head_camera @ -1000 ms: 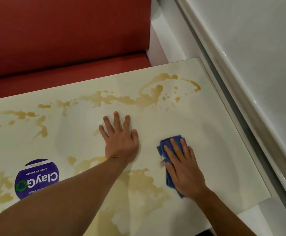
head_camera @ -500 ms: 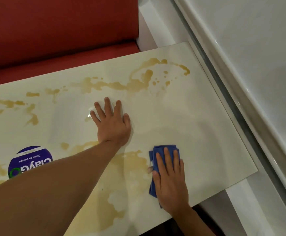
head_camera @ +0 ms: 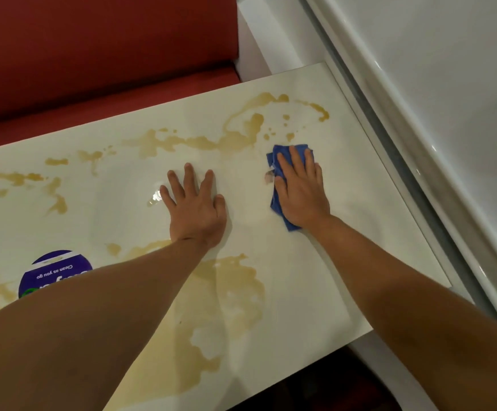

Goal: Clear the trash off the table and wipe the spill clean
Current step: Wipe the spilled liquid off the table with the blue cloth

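Tabletop, glossy cream-white rectangular slab (head_camera: 345, 232), fills most of the view w/ a red upholstered bench seat (head_camera: 93, 69) behind its far edge & a white glossy wall ledge (head_camera: 419, 114) along its right side. Tan-brown liquid spill (head_camera: 232, 295) spreads in a big patch at the near-centre, plus thinner streaks & drops across the far half and left end. Round purple sticker w/ white lettering (head_camera: 54, 269) sits at near left, partly hidden by the left forearm. Left hand (head_camera: 195, 203) lies flat on the table mid-surface, fingers straight & spread wide, holding nothing. Right hand (head_camera: 300, 191) presses flat on a folded blue cloth (head_camera: 278, 203), fingers straight & close together; cloth sits right of centre, just below the far streaks.
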